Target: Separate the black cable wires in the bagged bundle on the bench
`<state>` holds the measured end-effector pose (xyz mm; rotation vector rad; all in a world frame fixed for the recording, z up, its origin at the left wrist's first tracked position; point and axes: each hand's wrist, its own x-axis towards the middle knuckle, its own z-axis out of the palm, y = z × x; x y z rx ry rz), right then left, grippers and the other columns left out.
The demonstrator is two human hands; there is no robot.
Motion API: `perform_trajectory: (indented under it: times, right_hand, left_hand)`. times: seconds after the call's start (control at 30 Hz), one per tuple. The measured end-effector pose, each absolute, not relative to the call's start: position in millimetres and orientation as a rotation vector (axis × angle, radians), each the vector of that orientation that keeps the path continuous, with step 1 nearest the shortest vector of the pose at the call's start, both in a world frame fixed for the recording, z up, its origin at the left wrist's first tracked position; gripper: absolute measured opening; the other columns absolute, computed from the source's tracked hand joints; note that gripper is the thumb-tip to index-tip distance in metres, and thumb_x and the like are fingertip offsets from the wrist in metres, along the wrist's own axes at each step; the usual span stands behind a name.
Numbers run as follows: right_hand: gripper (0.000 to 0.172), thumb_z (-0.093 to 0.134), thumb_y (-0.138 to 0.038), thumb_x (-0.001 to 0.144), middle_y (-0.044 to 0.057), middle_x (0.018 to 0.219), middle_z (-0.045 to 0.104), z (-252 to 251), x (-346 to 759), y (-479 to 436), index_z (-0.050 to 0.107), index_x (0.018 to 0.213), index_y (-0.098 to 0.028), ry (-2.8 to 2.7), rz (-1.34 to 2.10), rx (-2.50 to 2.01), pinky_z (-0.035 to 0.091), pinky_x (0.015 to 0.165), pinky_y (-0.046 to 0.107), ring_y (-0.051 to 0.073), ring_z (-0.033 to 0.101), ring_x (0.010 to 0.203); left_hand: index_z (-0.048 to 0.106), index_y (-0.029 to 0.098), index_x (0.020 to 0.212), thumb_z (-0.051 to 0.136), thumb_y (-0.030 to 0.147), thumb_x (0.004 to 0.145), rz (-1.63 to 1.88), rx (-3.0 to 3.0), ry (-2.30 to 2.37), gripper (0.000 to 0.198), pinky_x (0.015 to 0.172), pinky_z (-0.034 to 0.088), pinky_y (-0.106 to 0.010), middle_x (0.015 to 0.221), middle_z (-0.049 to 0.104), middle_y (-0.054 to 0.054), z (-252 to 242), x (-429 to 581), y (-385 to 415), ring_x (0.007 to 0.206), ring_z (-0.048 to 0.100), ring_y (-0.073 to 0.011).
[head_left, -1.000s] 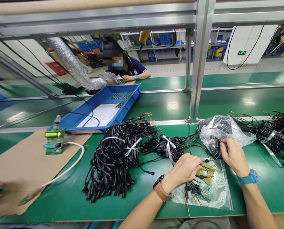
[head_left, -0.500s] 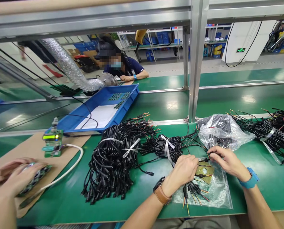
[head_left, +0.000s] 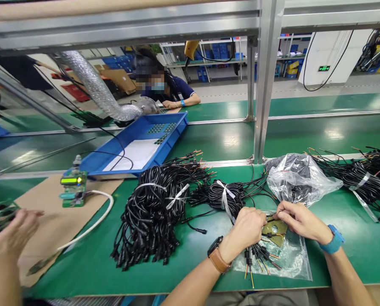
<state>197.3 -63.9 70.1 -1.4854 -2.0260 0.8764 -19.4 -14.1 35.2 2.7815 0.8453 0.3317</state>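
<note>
My left hand (head_left: 247, 227) is closed in a pinch over a small olive-yellow board (head_left: 274, 230) that lies on a clear plastic bag (head_left: 292, 259). My right hand (head_left: 296, 219) is also closed, pinching a thin black cable (head_left: 270, 219) at the board's upper edge, fingertips almost meeting the left hand's. Several short black cables with coloured wire ends (head_left: 258, 255) fan out below the board. A small tied coil of black cables (head_left: 223, 195) sits just left of my left hand.
A big bundle of black cables (head_left: 154, 212) lies left of centre, more bundles (head_left: 365, 180) at the right, and a crumpled plastic bag (head_left: 296, 176) behind my hands. A blue tray (head_left: 177, 134), a display board (head_left: 72, 187) on cardboard, a co-worker's hand (head_left: 11, 238) at left, a seated person behind.
My right hand has come down from the crumpled bag to the small board, with a thin cable in its fingers. The co-worker's hand at left has moved over the cardboard.
</note>
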Motion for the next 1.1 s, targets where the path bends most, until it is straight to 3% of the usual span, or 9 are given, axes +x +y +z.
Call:
perform_trajectory:
  times: [0.33,0.6,1.1]
  right_hand:
    - [0.034,0.042,-0.045,0.105,-0.003,0.062,0.06,67.4,194.6,-63.2,0.06,0.088,-0.022,-2.094,0.782,-1.515,0.035,0.055,0.026,0.015,0.051,0.054]
    - [0.035,0.042,-0.045,0.104,-0.002,0.062,0.062,64.7,193.0,-62.6,0.061,0.088,-0.022,-2.082,0.783,-1.501,0.036,0.055,0.025,0.015,0.052,0.053]
    - [0.036,0.043,-0.047,0.103,-0.002,0.061,0.061,67.3,191.4,-62.4,0.057,0.083,-0.02,-2.021,0.876,-1.479,0.033,0.054,0.025,0.013,0.048,0.052]
  left_hand:
    - [0.068,0.015,0.079,0.059,0.01,0.085,0.301,2.76,0.878,0.012,0.068,0.046,-0.032,0.075,0.072,-0.01,32.6,-17.6,-13.6,0.073,0.07,-0.0243]
    - [0.062,0.015,0.086,0.056,0.017,0.095,0.274,2.85,0.905,0.011,0.067,0.043,-0.034,0.08,0.068,-0.007,38.6,-18.7,-15.7,0.077,0.067,-0.0244]
    - [0.054,0.018,0.09,0.05,0.016,0.098,0.268,2.89,0.865,0.01,0.072,0.041,-0.035,0.083,0.064,-0.002,40.7,-22.4,-16.3,0.08,0.062,-0.0218]
